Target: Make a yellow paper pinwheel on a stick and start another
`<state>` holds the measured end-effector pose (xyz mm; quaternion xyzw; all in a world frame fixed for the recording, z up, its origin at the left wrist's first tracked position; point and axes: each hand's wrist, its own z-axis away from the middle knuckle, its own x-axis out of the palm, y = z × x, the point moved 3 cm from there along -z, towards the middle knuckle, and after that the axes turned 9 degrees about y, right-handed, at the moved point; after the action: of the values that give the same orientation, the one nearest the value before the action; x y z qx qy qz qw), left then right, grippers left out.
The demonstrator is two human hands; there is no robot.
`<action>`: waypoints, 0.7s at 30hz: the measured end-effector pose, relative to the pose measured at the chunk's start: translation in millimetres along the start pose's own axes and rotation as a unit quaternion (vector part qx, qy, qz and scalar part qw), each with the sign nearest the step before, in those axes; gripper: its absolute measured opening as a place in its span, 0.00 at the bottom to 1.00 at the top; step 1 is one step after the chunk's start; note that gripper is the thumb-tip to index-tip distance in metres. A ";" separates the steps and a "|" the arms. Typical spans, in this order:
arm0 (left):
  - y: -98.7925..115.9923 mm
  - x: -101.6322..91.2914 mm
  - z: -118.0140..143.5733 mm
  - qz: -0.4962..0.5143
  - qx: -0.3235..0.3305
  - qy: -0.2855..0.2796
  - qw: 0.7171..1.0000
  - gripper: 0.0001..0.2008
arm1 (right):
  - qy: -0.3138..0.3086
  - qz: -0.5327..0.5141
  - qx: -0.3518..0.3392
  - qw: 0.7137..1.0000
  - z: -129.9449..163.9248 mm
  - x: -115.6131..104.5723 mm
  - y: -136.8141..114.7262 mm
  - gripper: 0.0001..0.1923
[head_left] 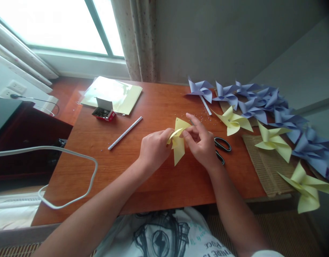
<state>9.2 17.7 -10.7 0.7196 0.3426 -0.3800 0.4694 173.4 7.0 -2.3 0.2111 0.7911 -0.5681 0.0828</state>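
Observation:
A partly folded yellow paper pinwheel (178, 150) is held between my two hands above the table. My left hand (155, 148) grips its left side, where the folded blades overlap. On the other side, the thumb and fingers of my right hand (200, 141) pinch a blade, with the index finger raised. Black-handled scissors (222, 144) lie just beyond my right wrist, partly hidden by it. A rolled white paper stick (125, 133) rests on the wood to the left of my hands.
Finished yellow pinwheels (273, 141) and several purple pinwheels (252, 109) crowd the right side, some over corrugated cardboard (260, 167). An open red box (103, 113) stands near yellow paper sheets (130, 101). A white cable (96, 171) loops over the left edge. Tiny paper bits lie beyond my right hand.

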 end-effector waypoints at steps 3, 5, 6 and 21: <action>0.5 -0.6 0.3 0.005 0.011 0.005 1.000 0.07 | -0.029 -0.057 0.027 0.998 -0.1 0.7 -0.3 0.27; 0.2 -1.0 -0.1 0.008 0.012 0.009 1.000 0.07 | -0.046 -0.087 0.039 0.994 -0.2 1.2 0.0 0.26; -0.2 -1.1 -0.5 0.008 0.009 0.010 1.000 0.07 | -0.055 -0.097 0.046 0.993 -0.1 1.7 0.4 0.26; -18.3 8.6 -7.1 0.303 -0.127 0.010 0.944 0.05 | -0.008 -0.073 0.022 0.997 -7.4 0.0 4.2 0.03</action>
<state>-0.6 31.5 -23.8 0.7276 0.1584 -0.1661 0.6464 176.0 15.0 -3.4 0.1498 0.7914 -0.5911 0.0423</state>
